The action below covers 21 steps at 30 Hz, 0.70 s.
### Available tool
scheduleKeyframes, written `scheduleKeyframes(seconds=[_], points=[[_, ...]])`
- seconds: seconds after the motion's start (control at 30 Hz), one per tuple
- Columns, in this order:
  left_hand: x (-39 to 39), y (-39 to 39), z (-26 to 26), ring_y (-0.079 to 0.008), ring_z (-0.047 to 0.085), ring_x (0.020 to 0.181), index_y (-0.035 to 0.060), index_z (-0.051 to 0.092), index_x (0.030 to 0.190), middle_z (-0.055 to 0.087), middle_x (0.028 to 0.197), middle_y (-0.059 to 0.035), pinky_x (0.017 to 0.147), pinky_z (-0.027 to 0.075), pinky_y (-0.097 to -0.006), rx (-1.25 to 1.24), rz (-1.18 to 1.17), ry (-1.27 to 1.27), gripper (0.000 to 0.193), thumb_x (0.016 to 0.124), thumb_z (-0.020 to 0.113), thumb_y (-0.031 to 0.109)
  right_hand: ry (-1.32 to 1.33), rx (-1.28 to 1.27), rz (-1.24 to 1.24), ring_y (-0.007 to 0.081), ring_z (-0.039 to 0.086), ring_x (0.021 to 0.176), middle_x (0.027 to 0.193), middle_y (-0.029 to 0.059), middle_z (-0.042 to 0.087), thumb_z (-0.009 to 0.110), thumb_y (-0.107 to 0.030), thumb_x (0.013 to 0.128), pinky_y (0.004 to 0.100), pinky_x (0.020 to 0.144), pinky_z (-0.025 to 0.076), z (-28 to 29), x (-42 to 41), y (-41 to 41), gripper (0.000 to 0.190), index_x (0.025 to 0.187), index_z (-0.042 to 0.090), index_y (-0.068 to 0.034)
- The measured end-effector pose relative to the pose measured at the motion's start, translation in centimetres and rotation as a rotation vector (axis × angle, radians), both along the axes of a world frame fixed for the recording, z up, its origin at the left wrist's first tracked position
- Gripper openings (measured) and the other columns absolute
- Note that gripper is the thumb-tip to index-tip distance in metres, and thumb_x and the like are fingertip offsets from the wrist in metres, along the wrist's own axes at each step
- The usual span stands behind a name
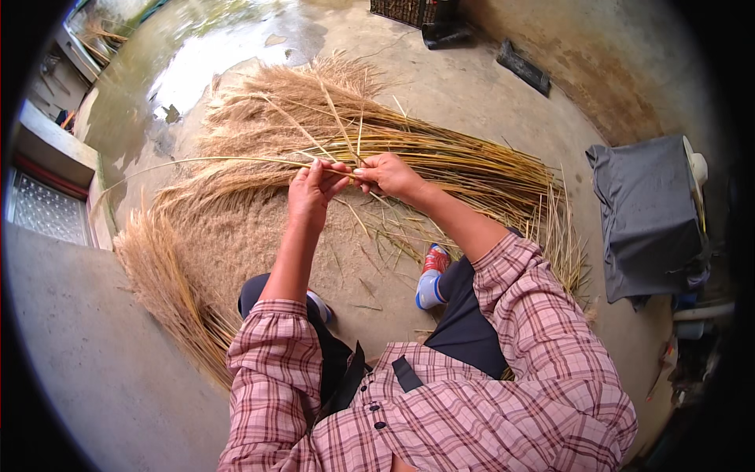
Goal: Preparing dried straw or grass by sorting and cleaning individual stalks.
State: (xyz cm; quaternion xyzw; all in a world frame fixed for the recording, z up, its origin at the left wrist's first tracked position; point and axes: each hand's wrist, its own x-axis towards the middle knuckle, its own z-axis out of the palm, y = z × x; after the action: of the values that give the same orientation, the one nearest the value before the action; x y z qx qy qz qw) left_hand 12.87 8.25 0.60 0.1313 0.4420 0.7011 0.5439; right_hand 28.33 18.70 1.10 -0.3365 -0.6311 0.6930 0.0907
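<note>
Both my hands meet in front of me above the near edge of a large pile of plumed grass stalks (460, 156). Between the fingers of my left hand (312, 187) runs a long thin grass stalk (236, 158), its tip reaching far to the left. My right hand (389, 176) pinches the same stalk near its other end, close to the left fingertips. Pale leaf strips (336, 109) stick up beyond the fingers; whether they are joined to the stalk I cannot tell. Fluffy tan plumes (265, 106) make up the pile's left part.
A second bundle of plumed grass (171, 283) lies at the left. Loose stalk scraps (383, 230) lie on the concrete floor near my feet. A grey cloth (643, 218) covers something at the right. Black rubber boots (524, 68) and a dark crate (401, 10) are at the back.
</note>
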Motion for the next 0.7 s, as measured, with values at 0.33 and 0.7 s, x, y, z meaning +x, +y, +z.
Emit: scheduleKeyframes(seconds=[0.33,0.7], points=[[-0.1,0.0,0.5,-0.0278,0.066,0.081,0.0025,0.050,0.088,0.064,0.086,-0.0159,0.071,0.058,-0.0359,0.046,0.212,0.122,0.022,0.098,0.041,0.019,0.139,-0.351,-0.569,0.0182,0.059,0.056,0.069,0.0110,0.058,0.043,-0.014,0.096,0.0384,0.053,0.057,-1.9,0.4,2.5,0.021,0.083,0.052,0.000],[-5.7,-2.3,0.5,-0.0241,0.065,0.069,0.0018,0.046,0.090,0.061,0.075,-0.0123,0.059,0.057,-0.0307,-0.056,0.576,0.253,0.021,0.099,0.037,0.018,0.678,-0.306,-1.308,0.0116,0.027,0.042,0.055,0.0000,0.034,0.044,-0.009,0.090,0.0272,0.040,0.030,-2.5,11.3,13.4,0.013,0.077,0.042,-0.008]])
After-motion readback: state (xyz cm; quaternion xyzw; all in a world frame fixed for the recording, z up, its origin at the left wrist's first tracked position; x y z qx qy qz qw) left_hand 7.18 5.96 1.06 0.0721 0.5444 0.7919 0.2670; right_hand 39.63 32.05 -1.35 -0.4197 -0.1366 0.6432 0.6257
